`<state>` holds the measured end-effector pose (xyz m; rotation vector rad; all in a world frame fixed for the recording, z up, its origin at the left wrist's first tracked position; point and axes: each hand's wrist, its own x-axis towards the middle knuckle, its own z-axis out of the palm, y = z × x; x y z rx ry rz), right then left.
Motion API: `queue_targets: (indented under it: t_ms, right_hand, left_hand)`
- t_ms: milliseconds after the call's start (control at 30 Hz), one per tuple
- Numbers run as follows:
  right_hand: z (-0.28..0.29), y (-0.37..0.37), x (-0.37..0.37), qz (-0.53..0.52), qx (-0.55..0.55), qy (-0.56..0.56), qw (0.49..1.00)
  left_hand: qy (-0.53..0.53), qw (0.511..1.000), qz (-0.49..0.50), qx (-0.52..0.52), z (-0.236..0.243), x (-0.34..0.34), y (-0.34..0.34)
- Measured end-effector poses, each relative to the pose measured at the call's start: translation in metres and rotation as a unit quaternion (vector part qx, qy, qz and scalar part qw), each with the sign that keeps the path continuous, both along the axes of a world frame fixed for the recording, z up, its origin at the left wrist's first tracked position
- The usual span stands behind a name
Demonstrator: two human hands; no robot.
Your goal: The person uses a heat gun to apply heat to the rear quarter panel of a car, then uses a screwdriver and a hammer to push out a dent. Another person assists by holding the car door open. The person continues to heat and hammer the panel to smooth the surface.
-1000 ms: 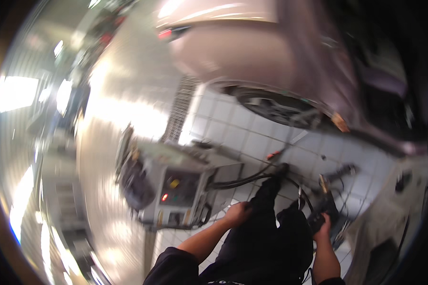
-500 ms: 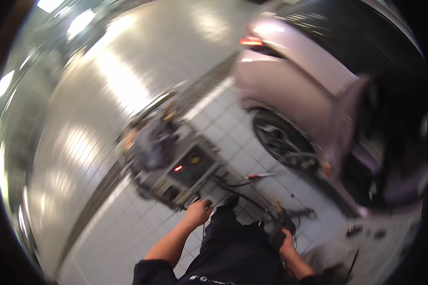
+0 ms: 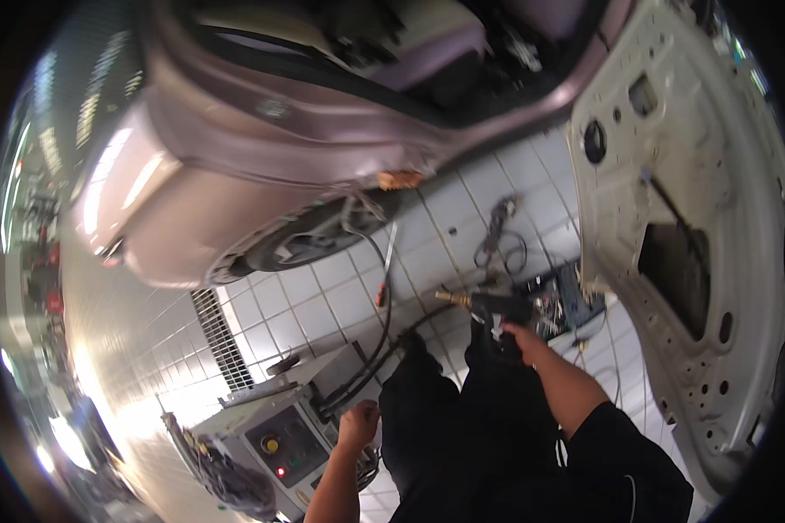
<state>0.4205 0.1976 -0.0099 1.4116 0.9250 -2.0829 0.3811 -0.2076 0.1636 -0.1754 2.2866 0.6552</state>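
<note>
Head view: white tiled floor (image 3: 338, 303), inset metal grate (image 3: 221, 336); pink car (image 3: 262, 152) ahead, bare door panel (image 3: 728, 187) at right. Right hand (image 3: 522, 343) clamped on black gun (image 3: 504, 306), above floor. Left hand (image 3: 358, 424) curled together beside grey machine (image 3: 298, 458).

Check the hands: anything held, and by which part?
Right hand: black gun-shaped tool, gripped by its handle. Left hand: fingers curled, no held thing visible.
</note>
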Motion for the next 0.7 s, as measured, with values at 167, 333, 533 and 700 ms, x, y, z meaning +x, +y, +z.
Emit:
queue_targets:
  t_ms: [167,333,533,700]
  right_hand:
    - [-0.156,0.047,0.042,-0.011,0.218,-0.116,0.969]
    - [-0.227,0.120,0.013,-0.014,0.334,-0.078,0.939]
    - [-0.344,0.220,-0.012,-0.036,0.348,-0.099,0.931]
    - [-0.389,0.234,-0.032,0.004,0.324,-0.113,0.939]
  left_hand:
    - [-0.123,0.992,-0.027,-0.008,-0.159,-0.037,0.004]
    - [-0.129,0.975,-0.150,-0.098,-0.355,-0.109,0.027]
    - [-0.017,0.972,-0.126,-0.195,-0.574,-0.181,0.000]
    - [-0.009,0.973,-0.094,-0.209,-0.657,-0.199,-0.014]
